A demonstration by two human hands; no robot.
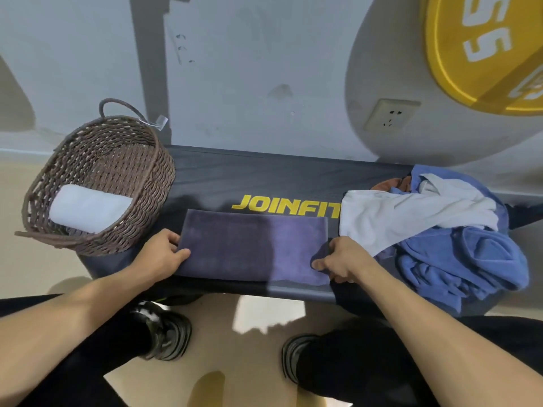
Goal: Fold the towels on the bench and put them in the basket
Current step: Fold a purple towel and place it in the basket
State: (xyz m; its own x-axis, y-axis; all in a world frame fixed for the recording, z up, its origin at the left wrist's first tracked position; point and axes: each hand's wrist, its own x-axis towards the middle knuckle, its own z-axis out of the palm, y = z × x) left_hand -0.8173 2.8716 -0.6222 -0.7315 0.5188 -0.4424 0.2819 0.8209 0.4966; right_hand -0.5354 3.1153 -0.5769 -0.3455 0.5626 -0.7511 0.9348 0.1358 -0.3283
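Purple flat towel (252, 245) lay on dark desk (264, 177); left hand (164, 254) and right hand (340, 262) fingers pinched its short ends, likely to fold; brown woven basket (141, 201) beside.

Pale grey wall (249, 69), white socket (392, 115), yellow sign (482, 48) upper right, beige floor (252, 348), soft shadows.

A dark, matt padded table (264, 177) with a faint grain. A brown basket (123, 171) of rough woven wicker. A purple towel (252, 248) of soft, velvety cloth. A white towel (88, 207) and blue towels (458, 259) of fluffy terry cloth. A smooth painted wall (249, 69).
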